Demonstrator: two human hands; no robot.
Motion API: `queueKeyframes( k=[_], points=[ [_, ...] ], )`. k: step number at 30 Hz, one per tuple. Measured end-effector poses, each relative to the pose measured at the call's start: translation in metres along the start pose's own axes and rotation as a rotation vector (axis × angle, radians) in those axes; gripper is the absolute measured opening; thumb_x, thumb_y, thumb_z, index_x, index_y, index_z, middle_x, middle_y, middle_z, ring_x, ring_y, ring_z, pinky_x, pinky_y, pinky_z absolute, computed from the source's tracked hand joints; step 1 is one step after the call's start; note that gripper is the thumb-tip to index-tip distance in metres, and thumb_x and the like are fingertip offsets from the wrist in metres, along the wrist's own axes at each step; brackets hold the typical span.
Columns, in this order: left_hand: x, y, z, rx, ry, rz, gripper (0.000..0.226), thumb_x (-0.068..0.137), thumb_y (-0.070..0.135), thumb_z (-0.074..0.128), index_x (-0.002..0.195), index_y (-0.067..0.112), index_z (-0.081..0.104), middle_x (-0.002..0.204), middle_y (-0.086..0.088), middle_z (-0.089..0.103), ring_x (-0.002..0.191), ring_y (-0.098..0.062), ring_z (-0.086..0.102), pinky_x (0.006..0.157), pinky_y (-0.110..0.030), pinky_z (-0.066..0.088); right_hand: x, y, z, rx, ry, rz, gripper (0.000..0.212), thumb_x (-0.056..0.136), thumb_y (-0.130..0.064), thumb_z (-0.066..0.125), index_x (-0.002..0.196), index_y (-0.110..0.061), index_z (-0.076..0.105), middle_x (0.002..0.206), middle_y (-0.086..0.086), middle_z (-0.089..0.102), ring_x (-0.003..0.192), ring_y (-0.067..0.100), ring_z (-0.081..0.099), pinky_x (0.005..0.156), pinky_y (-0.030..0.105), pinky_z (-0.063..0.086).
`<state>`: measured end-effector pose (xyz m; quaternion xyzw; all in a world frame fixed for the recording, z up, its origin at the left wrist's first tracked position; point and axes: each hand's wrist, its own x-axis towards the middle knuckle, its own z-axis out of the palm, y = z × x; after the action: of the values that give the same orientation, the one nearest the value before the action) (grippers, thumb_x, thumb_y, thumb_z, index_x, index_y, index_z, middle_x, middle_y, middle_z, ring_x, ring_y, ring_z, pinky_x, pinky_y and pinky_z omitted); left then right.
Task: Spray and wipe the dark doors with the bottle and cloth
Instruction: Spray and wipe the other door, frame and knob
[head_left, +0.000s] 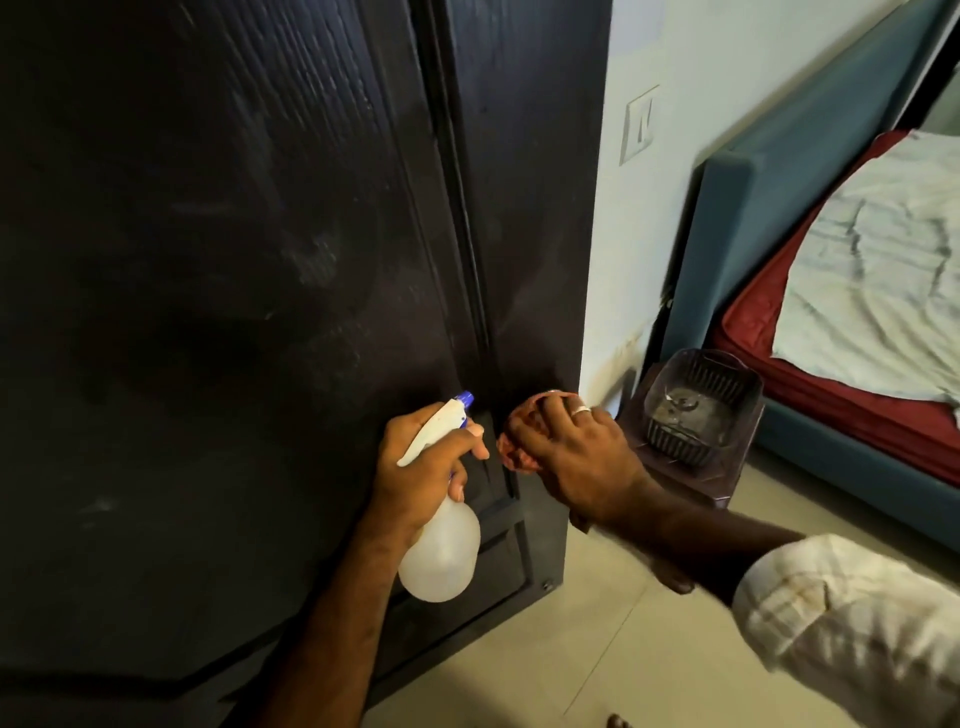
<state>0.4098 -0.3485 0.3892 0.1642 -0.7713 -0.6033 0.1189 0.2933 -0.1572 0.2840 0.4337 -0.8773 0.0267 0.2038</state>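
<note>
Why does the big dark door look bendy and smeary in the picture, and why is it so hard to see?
In the head view, the wide-angle lens curves the dark door; pale streaks on it catch dim light, while its lower left sinks into shadow. The right hand and its reddish cloth look slightly motion-blurred, and the left hand with the spray bottle is sharper.

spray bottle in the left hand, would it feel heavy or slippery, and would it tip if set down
The bottle is translucent plastic with no liquid line that I can make out, so it is probably light. The left hand wraps its narrow neck under the trigger, which likely gives a secure hold. Its body is rounded and wider than the neck, so it would probably stand, though an empty one could topple at a nudge.
</note>
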Motion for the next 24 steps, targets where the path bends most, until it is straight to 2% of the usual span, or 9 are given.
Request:
queueKeyframes(
  k=[2,4,8,12,15,17,19,21,24],
  points=[
    [0.0,-0.001,0.002,0.002,0.007,-0.01,0.013,0.1,0.003,0.066,0.088,0.006,0.072,0.076,-0.009,0.076,0.044,-0.018,0.056,0.044,-0.027,0.049,0.0,0.015,-0.011,0.028,-0.033,-0.092,0.071,0.092,-0.051,0.072,0.156,-0.033,0.049,0.142,0.014,0.053,0.118,0.037,0.062,0.089,0.048,0.057],
    [0.0,0.0,0.002,0.013,0.009,-0.01,0.013,0.099,0.001,0.066,0.089,0.003,0.073,0.071,-0.006,0.074,0.044,-0.018,0.056,0.045,-0.028,0.049,-0.004,0.029,-0.016,0.396,0.039,0.057,0.058,0.095,-0.053,0.067,0.15,-0.036,0.057,0.134,0.005,0.057,0.113,0.026,0.062,0.091,0.04,0.055],
    [0.005,0.002,0.004,0.059,0.016,-0.001,0.015,0.098,0.001,0.067,0.085,0.006,0.072,0.074,-0.008,0.075,0.042,-0.017,0.057,0.043,-0.026,0.049,-0.001,0.016,-0.011,1.534,0.458,0.832,0.022,0.103,-0.028,0.07,0.124,-0.023,0.073,0.112,0.005,0.077,0.103,0.026,0.076,0.095,0.049,0.063],
    [0.009,0.002,0.004,0.107,0.021,0.007,0.02,0.098,0.002,0.067,0.08,0.01,0.073,0.074,-0.009,0.076,0.041,-0.019,0.057,0.041,-0.025,0.049,0.015,-0.001,0.001,2.071,0.52,1.414,0.053,0.099,-0.063,0.064,0.126,-0.019,0.076,0.121,0.011,0.077,0.106,0.031,0.074,0.091,0.048,0.061],
    [0.011,0.003,0.006,0.117,0.013,0.012,0.02,0.097,0.003,0.067,0.079,0.009,0.073,0.073,-0.01,0.075,0.041,-0.019,0.056,0.041,-0.025,0.048,0.022,-0.005,0.007,2.237,0.358,1.538,0.041,0.105,-0.046,0.057,0.117,-0.011,0.074,0.114,0.016,0.076,0.093,0.036,0.077,0.07,0.044,0.065],
    [0.01,0.006,0.009,0.124,-0.006,0.024,0.018,0.097,0.002,0.066,0.081,0.006,0.073,0.072,-0.008,0.075,0.042,-0.018,0.056,0.042,-0.024,0.049,0.021,-0.016,0.004,2.368,0.055,1.503,0.055,0.109,-0.045,0.044,0.121,0.0,0.073,0.123,0.026,0.075,0.1,0.043,0.078,0.08,0.053,0.068],
    [0.01,0.009,0.011,0.123,-0.019,0.031,0.017,0.097,0.001,0.065,0.083,0.004,0.073,0.07,-0.005,0.074,0.042,-0.019,0.056,0.043,-0.025,0.049,0.011,-0.02,0.006,2.467,-0.172,1.39,0.073,0.11,-0.056,0.035,0.126,0.003,0.076,0.132,0.026,0.072,0.11,0.039,0.077,0.098,0.052,0.06],
    [0.009,0.012,0.012,0.091,-0.027,0.028,0.016,0.096,0.0,0.064,0.083,0.001,0.072,0.069,-0.007,0.073,0.043,-0.022,0.054,0.043,-0.027,0.048,0.003,-0.01,0.011,2.394,-0.219,1.35,0.064,0.11,-0.052,0.038,0.127,-0.004,0.077,0.133,0.021,0.073,0.114,0.038,0.074,0.102,0.055,0.059],
    [0.012,0.013,0.007,0.119,-0.026,0.022,0.016,0.098,0.002,0.064,0.085,-0.002,0.072,0.064,-0.003,0.071,0.042,-0.019,0.054,0.043,-0.027,0.048,0.007,0.01,0.013,2.098,0.001,1.437,0.03,0.105,-0.031,0.051,0.116,-0.015,0.075,0.113,0.015,0.075,0.092,0.031,0.074,0.084,0.051,0.062]
  ],
)
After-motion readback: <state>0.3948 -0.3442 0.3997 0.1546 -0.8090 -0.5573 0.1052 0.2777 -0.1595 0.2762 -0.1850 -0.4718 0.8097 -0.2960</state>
